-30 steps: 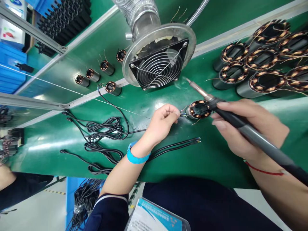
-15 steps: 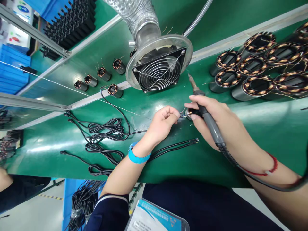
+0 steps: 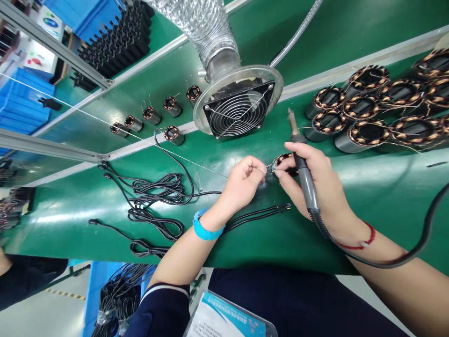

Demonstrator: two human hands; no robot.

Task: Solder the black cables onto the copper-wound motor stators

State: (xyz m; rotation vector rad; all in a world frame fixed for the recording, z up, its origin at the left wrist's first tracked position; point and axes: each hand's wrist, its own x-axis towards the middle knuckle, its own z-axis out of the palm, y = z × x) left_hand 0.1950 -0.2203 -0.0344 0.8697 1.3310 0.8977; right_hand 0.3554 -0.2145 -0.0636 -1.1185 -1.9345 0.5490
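A small motor stator [image 3: 285, 160] with copper windings lies on the green belt [image 3: 266, 234], mostly covered by my fingers. My left hand [image 3: 243, 180] is closed in a pinch on thin wire leads at the stator's left end. My right hand [image 3: 315, 185] is wrapped round a soldering iron [image 3: 302, 164] whose tip points up and away, clear of the stator; its fingertips also touch the stator. The iron's black cord [image 3: 386, 262] loops off to the right. A blue band sits on my left wrist, a red string on my right.
A fume-extraction fan [image 3: 238, 110] on a flexible duct stands just behind the hands. Several stators [image 3: 368, 114] are grouped at the right, a row of smaller ones [image 3: 150, 117] at the left. Coiled black cables [image 3: 154, 196] lie left of my arm. Another person's arm shows at bottom left.
My right hand swung the soldering iron from lying across the stator to upright, tip pointing away, and moved in to touch the stator. My left hand kept its pinch.
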